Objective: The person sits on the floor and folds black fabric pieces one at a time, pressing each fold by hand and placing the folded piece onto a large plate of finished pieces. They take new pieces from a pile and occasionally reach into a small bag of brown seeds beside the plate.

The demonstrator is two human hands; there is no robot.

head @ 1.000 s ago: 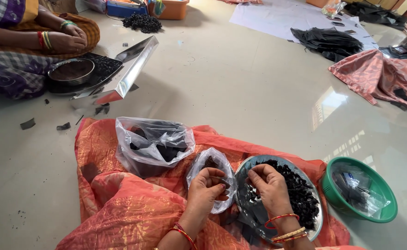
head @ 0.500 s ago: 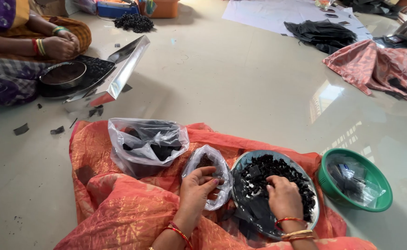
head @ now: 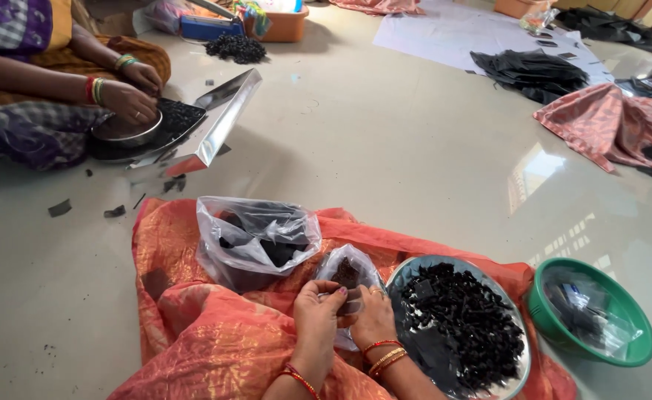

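While both hands (head: 344, 311) pinch a small bag (head: 347, 272), glossy floor (head: 385, 148) spreads around.

A polished, pale stone floor (head: 385, 155) fills the room, mirroring bright window light in a patch at the right. A white sheet (head: 459, 33) lies spread at the far end beside a heap of black material (head: 530, 70). An orange tub (head: 285, 26) and a blue box (head: 207, 28) stand near the far edge, with pink cloth (head: 615, 126) bunched at the right. Dark scraps (head: 59, 209) dot the floor at left.
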